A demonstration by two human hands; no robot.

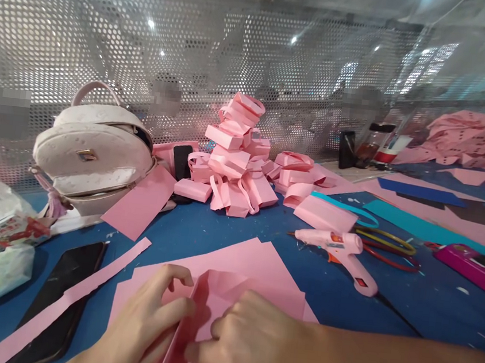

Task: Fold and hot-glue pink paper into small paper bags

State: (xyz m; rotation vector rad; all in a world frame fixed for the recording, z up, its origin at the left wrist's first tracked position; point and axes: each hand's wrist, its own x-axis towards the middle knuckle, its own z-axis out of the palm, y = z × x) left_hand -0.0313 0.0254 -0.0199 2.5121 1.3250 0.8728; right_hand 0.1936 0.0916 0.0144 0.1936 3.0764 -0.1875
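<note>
"Between the two hands, what is standing up?"

"One folded pink paper sheet (200, 310), a creased wall raised off the flat pink paper sheets (272, 265) beneath. Its long axis runs away from the body, slanting slightly right at the far end."

"Which hand is nearer that wall?"

"Neither, really; both are at it. The left hand (155, 311) touches it from the left, fingers bent and a little spread; whether it truly pinches, I cannot tell. The right hand (248, 332) is curled, knuckles up, one digit at the wall's right foot; whether it grips anything is hidden."

"And around them?"

"Left of the left hand, a long, narrow pink paper strip (107, 271) crosses a black rectangular phone (73, 263). Beyond the right hand, on the blue table (190, 222), lies a pale pink plastic glue gun (335, 243), nozzle leftward. Ahead of both hands, well apart, rises a heap of pink paper boxes (229, 163)."
</note>
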